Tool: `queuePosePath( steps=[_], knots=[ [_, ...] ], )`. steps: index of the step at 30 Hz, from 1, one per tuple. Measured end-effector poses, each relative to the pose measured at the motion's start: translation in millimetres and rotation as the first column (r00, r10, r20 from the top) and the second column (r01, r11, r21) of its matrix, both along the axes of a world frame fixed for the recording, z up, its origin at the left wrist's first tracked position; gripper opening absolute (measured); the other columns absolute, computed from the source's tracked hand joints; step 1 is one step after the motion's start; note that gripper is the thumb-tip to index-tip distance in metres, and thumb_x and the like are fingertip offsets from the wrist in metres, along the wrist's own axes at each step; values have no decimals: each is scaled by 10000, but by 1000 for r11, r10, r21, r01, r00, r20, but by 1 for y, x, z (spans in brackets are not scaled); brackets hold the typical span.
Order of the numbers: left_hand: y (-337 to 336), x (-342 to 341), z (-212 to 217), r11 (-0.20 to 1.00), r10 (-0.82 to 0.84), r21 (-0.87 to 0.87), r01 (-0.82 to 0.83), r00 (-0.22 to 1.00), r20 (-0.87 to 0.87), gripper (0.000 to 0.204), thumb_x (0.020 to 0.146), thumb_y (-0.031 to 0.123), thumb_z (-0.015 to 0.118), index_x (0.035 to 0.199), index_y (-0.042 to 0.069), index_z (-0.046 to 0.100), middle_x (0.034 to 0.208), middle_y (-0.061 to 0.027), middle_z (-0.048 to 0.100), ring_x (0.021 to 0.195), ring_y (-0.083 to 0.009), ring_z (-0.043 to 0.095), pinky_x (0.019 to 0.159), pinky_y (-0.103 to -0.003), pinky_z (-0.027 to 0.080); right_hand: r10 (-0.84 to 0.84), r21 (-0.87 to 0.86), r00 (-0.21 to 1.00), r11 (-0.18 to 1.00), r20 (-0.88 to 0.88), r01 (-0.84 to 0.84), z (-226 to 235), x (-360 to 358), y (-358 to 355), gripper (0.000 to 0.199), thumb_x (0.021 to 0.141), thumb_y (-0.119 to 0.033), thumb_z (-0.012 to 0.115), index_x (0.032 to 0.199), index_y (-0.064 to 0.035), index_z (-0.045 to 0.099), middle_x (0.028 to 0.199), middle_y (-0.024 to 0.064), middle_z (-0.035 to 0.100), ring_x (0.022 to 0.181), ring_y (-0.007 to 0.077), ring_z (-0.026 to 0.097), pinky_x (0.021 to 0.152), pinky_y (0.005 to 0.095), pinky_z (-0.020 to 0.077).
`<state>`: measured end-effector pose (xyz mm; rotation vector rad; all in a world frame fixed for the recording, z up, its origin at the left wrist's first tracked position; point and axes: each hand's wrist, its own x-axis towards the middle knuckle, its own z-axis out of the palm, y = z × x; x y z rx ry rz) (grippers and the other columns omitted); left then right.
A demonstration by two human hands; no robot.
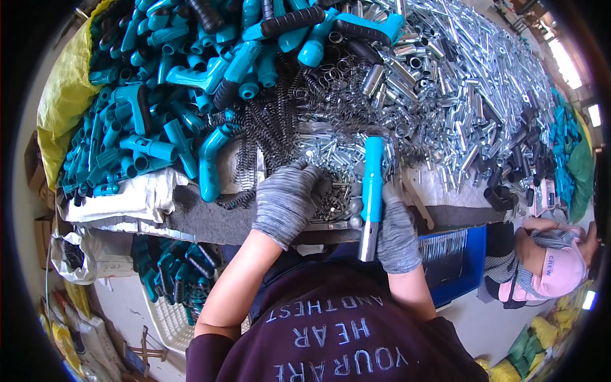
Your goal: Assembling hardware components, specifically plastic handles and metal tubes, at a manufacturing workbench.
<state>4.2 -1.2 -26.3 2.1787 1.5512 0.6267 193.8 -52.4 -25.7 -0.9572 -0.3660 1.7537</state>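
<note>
My right hand [397, 234], in a grey knit glove, grips a teal plastic tube with a metal end [371, 191], held upright at the near edge of the workbench [210, 219]. My left hand [287, 200], also gloved, lies palm down on a heap of small metal pins [334, 191] just left of the tube; whether it holds any is hidden. Dark coil springs [270, 127] lie right behind the left hand.
Teal pistol-shaped handles [165, 95] are piled at the back left, shiny metal sleeves [445, 83] at the back right. A blue bin [468, 267] sits under the bench edge. Another person in a pink cap [560, 270] works at the right. A white basket [165, 318] stands below left.
</note>
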Motion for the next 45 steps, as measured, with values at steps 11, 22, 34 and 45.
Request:
queuePosePath(
  steps=[11, 22, 34, 45],
  knots=[
    [-6, -4, 19, 980, 3, -181, 82, 904, 427, 282, 933, 277, 660, 945, 1, 606, 814, -133, 611, 745, -242, 606, 670, -381, 488, 159, -31, 978, 987, 133, -156, 4, -10, -6, 451, 1003, -386, 536, 1297, -44, 526, 939, 93, 639, 708, 141, 634, 541, 268, 537],
    [-8, 14, 24, 762, 320, -469, 446, 370, 872, 307, 884, 229, 754, 939, 15, 540, 799, -71, 636, 580, -143, 633, 524, -245, 512, 211, 130, 976, 968, 58, -217, 13, -12, -8, 564, 979, -378, 588, 1429, -79, 425, 1105, 62, 605, 739, 113, 623, 576, 241, 547],
    [-2, -5, 7, 993, -102, 40, 107, 988, -112, 180, 791, 197, 709, 955, 124, 724, 828, -120, 646, 773, -335, 643, 670, -437, 522, 144, 84, 966, 983, 215, -166, 11, 6, -1, 428, 972, -425, 581, 1179, -51, 559, 830, 27, 619, 629, 91, 595, 514, 233, 501],
    [-3, -3, 9, 992, -130, -22, 128, 986, -104, 177, 819, 218, 701, 971, 128, 706, 940, -114, 653, 841, -335, 656, 738, -449, 529, 161, 18, 970, 987, -181, -161, 11, 6, 5, 688, 996, -504, 472, 1487, -42, 333, 833, 76, 653, 541, 131, 623, 417, 247, 503]
  ],
)
